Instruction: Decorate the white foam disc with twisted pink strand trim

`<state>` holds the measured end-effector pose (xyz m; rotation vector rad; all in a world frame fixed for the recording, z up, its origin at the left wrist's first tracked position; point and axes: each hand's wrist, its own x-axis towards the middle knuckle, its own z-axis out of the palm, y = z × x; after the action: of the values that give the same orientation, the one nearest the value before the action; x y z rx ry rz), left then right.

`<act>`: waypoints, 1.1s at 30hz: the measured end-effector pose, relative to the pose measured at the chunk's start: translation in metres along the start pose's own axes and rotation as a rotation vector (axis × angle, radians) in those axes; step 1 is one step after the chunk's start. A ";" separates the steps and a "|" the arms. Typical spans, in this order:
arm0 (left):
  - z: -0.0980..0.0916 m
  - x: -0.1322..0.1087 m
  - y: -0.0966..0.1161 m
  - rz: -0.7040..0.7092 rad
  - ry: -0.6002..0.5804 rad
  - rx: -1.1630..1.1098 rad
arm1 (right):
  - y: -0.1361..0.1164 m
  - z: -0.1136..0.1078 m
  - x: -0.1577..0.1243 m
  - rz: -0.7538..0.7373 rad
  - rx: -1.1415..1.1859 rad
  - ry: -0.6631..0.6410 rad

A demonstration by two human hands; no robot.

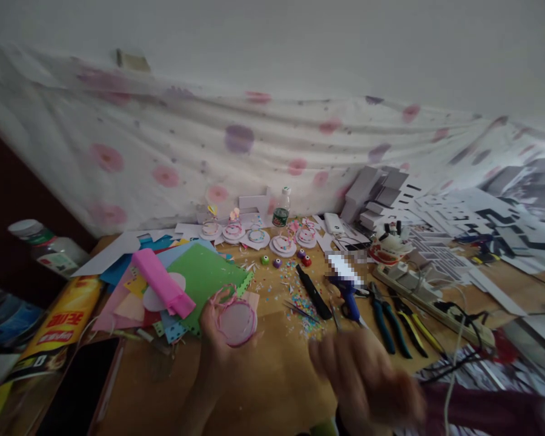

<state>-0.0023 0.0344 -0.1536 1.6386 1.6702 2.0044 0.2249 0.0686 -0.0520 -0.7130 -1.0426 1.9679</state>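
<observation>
A round white disc edged with pink cord (pixel 237 322) is in my left hand (pixel 218 339); its thumb and fingers curl around the rim, and thin pink loops rise from the disc's far left side. My right hand (pixel 366 375) is smeared by motion over the front of the table, so its fingers and anything in them cannot be made out. Nearest beyond it lie a blue glue gun (pixel 350 303), a black cutter knife (pixel 313 292) and green-handled pliers (pixel 388 321). Tiny coloured confetti pieces (pixel 309 321) are scattered between the hands.
Several similar decorated discs (pixel 283 244) stand at the back beside a small bottle (pixel 281 209). Green foam sheets (pixel 204 272) and a pink roll (pixel 163 283) lie left. A power strip (pixel 436 303) with cables, yellow-handled pliers (pixel 413 324) and cut white card (pixel 440 254) occupy the right. A phone (pixel 82 387) lies front left.
</observation>
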 end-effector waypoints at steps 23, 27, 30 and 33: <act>-0.081 0.012 0.052 -0.354 -0.268 0.017 | 0.074 0.074 0.057 0.389 0.537 -0.274; -0.081 0.024 0.058 -0.321 -0.198 0.058 | 0.077 0.078 0.056 0.371 0.515 -0.241; -0.074 0.031 0.060 -0.257 -0.209 0.080 | 0.077 0.080 0.055 0.368 0.508 -0.242; -0.069 0.034 0.061 -0.226 -0.196 0.103 | 0.077 0.080 0.053 0.370 0.514 -0.247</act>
<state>-0.0343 -0.0166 -0.0754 1.5383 1.8180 1.6251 0.1068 0.0523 -0.0829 -0.4000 -0.5116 2.5572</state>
